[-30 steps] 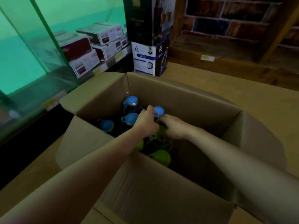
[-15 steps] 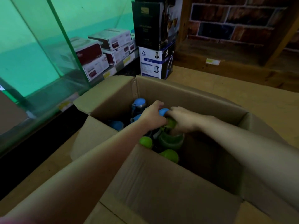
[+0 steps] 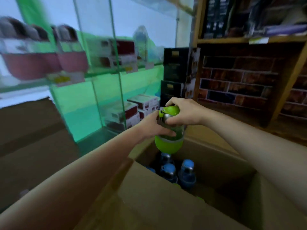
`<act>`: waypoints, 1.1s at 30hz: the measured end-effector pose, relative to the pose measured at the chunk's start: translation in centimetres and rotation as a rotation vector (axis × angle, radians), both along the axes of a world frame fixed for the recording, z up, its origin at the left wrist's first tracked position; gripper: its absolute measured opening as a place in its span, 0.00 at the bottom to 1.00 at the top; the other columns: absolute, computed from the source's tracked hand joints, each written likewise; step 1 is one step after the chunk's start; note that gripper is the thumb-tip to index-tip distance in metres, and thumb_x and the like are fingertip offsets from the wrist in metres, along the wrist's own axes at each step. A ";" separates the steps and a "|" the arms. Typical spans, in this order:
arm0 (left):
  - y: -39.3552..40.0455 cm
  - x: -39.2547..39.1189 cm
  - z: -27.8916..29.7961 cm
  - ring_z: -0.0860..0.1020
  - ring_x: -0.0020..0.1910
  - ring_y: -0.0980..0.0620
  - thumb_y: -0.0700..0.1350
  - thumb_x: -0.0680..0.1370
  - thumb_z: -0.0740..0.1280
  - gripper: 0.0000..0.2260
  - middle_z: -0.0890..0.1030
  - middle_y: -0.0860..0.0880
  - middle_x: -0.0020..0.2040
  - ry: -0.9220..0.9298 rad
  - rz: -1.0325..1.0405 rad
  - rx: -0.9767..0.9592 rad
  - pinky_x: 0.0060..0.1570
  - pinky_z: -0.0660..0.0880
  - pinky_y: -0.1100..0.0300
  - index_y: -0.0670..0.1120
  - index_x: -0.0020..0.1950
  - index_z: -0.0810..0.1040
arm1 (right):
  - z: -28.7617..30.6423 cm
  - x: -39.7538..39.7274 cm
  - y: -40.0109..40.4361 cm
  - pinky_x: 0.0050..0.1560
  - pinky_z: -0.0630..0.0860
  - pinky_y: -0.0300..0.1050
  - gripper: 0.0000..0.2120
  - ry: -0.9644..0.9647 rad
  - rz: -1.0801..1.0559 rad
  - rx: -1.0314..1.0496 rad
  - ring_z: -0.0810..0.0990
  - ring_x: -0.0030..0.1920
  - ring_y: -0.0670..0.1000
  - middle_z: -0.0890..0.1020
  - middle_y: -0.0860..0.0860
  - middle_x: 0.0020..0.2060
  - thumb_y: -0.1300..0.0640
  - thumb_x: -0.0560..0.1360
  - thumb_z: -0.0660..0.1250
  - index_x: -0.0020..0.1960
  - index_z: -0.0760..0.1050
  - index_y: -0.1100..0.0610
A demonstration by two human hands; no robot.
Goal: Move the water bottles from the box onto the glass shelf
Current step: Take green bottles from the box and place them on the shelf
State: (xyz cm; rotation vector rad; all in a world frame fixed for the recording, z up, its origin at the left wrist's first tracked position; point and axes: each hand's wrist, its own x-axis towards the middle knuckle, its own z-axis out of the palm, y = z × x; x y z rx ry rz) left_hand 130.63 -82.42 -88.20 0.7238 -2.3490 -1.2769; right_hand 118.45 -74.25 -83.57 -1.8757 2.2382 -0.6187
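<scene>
Both hands hold a green water bottle (image 3: pixel 169 144) upright in the air above the open cardboard box (image 3: pixel 149 200). My left hand (image 3: pixel 153 126) wraps the bottle's middle from the left. My right hand (image 3: pixel 184 111) grips its green lid and metal neck from the right. Down in the box stand several blue-capped bottles (image 3: pixel 187 173); their lower parts are hidden by the box wall. The glass shelf unit (image 3: pixel 106 75), green-tinted, rises to the left beyond the box, with a shelf edge at mid height.
Red and white product boxes (image 3: pixel 127 112) sit on the lower glass shelf, and more blurred ones (image 3: pixel 44 63) on the upper one. Dark stacked cartons (image 3: pixel 176 70) stand behind the bottle. A wooden shelf frame (image 3: pixel 249 40) and brick wall (image 3: pixel 237 85) fill the right. A brown carton (image 3: pixel 25 123) lies left.
Both hands rose out of the box, lifting a green bottle clear of it. The camera tilted up toward the glass shelves.
</scene>
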 end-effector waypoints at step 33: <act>-14.9 35.1 15.9 0.78 0.50 0.48 0.52 0.66 0.77 0.19 0.79 0.49 0.48 0.424 0.859 -0.200 0.50 0.74 0.57 0.51 0.52 0.75 | 11.4 34.1 -18.5 0.59 0.76 0.54 0.40 -0.585 0.374 -0.125 0.76 0.56 0.55 0.76 0.59 0.62 0.54 0.57 0.61 0.70 0.66 0.54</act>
